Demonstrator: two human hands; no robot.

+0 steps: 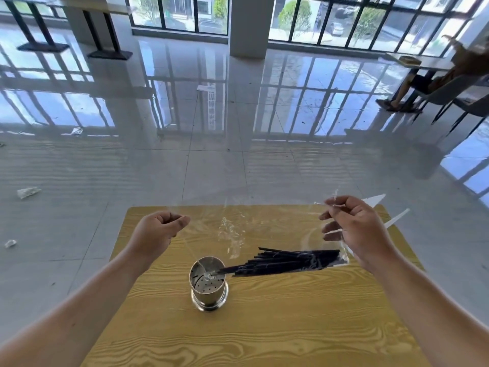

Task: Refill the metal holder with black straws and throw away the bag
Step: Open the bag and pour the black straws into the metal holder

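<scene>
Pinching the clear bag (pixel 232 230) are my left grip (pixel 158 230) and right grip (pixel 354 230). Black straws (pixel 288 264) point 8 o'clock into metal holder (pixel 209 288).

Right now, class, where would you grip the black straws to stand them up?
I'd grip the black straws near their right end, coming from above: they lie almost flat, bunched tight there and fanned toward the metal holder. The clear bag covers that end.

Bright window daylight, glaring floor (pixel 185 102)
</scene>
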